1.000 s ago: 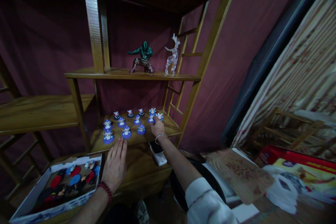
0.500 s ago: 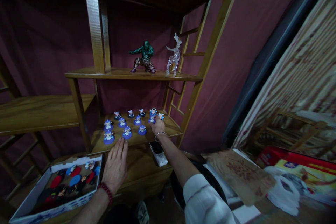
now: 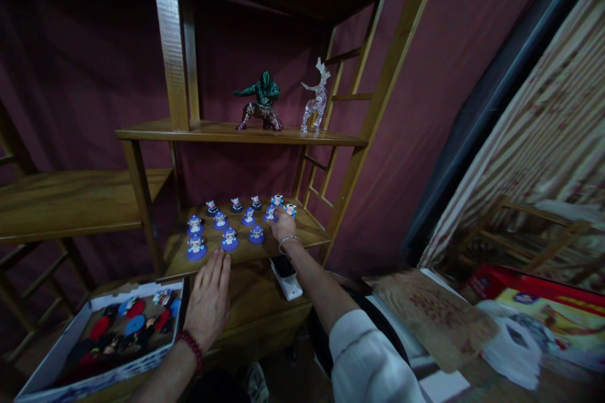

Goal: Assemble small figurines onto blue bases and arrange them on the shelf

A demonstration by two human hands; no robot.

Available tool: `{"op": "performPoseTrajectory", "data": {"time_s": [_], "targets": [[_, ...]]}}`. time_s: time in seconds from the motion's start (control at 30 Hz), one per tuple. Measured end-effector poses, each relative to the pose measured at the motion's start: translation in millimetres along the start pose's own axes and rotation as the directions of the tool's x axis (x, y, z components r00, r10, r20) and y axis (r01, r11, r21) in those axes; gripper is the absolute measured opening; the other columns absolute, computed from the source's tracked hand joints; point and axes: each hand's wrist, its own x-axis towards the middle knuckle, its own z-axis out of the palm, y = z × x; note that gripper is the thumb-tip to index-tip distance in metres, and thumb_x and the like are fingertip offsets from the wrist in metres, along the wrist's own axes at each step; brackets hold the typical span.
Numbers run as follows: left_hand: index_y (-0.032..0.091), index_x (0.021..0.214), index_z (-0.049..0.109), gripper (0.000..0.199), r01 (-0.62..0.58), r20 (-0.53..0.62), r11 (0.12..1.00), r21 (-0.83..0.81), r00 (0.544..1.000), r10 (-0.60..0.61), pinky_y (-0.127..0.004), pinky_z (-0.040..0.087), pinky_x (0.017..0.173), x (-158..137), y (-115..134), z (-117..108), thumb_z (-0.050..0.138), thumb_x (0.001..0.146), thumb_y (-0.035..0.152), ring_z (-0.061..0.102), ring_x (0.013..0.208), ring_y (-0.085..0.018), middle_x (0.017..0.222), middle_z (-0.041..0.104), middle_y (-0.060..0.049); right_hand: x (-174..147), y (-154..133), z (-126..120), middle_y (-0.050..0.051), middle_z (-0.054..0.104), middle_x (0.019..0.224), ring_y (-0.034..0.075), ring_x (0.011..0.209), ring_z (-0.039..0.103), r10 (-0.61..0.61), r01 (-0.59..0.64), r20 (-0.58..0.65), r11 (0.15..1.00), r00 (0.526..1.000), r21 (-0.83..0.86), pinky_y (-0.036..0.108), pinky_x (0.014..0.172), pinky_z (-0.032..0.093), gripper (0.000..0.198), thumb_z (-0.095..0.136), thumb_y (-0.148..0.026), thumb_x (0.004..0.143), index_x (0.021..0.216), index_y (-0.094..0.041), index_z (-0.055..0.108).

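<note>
My right hand (image 3: pixel 284 224), with a bracelet at the wrist, is closed around a small purple-based figurine (image 3: pixel 270 213) at the right side of the lower shelf (image 3: pixel 302 236). The fingertips are partly hidden behind the hand. Just past it stand two blue-and-white figurines, one (image 3: pixel 276 201) behind and another (image 3: pixel 290 209) at the right. My left hand (image 3: pixel 208 293), wearing a dark red bead bracelet, rests flat with outstretched fingers at the shelf's front edge. Close to its fingertips is a purple figurine (image 3: pixel 229 239). Several more purple figurines stand in rows, with dark-based ones (image 3: pixel 236 204) behind them.
A white box (image 3: pixel 35 381) holding several red, blue and black figurines sits at lower left. Below the shelf lies a white device with a dark screen (image 3: pixel 286 277). A green figure (image 3: pixel 265 91) and a clear deer (image 3: pixel 316 101) occupy the upper shelf. A plastic bag (image 3: pixel 513 352) lies right.
The purple figurine in my right hand has shifted slightly left, and the hand has moved with it. My left hand has stayed in place.
</note>
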Motion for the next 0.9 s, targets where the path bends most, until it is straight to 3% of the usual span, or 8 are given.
{"op": "performPoseTrajectory", "data": {"time_s": [0.9], "targets": [[0.004, 0.127, 0.035, 0.06, -0.018, -0.008, 1.0, -0.003, 1.0, 0.018, -0.041, 0.027, 0.1, -1.0, -1.8, 0.1, 0.043, 0.068, 0.01, 0.022, 0.128, -0.025, 0.135, 0.034, -0.017, -1.2, 1.4, -1.2, 0.002, 0.064, 0.099, 0.015, 0.087, 0.059, -0.043, 0.042, 0.009, 0.999, 0.999, 0.028, 0.024, 0.077, 0.044, 0.042, 0.06, -0.024, 0.07, 0.111, -0.021, 0.05]]}}
